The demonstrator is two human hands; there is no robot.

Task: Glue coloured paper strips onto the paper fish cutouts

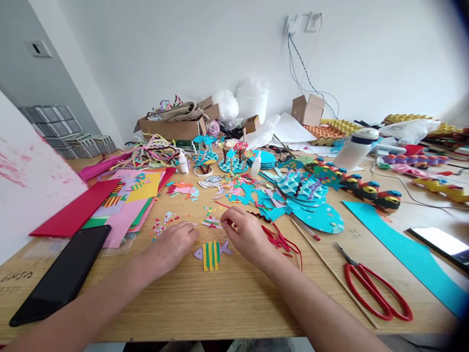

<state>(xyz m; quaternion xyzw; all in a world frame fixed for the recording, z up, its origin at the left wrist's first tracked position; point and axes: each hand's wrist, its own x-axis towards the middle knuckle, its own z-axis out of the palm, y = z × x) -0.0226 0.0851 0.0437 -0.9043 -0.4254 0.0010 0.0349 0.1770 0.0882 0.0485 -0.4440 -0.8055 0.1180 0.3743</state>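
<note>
A purple paper fish [211, 255] with yellow and green stripes lies flat on the wooden table, between and slightly below my hands. My left hand [178, 244] rests on the tabletop left of the fish, its fingers closed together; whatever they hold, if anything, is hidden. Just above the fish's tail, my right hand [245, 235] has its thumb and forefinger pinched; no object shows clearly between them. Small paper strips [211, 223] lie beyond the fish, close to my right fingertips. Red and white paper scraps [164, 224] are scattered beyond my left hand.
A black tablet [60, 276] and coloured paper sheets [122, 230] lie at left. To the right are red-handled scissors [373, 293], a wooden stick [337, 276] and red cord [282, 242]. Beyond stand glue bottles [183, 162], blue paper crafts [302, 188] and a cardboard box [172, 129].
</note>
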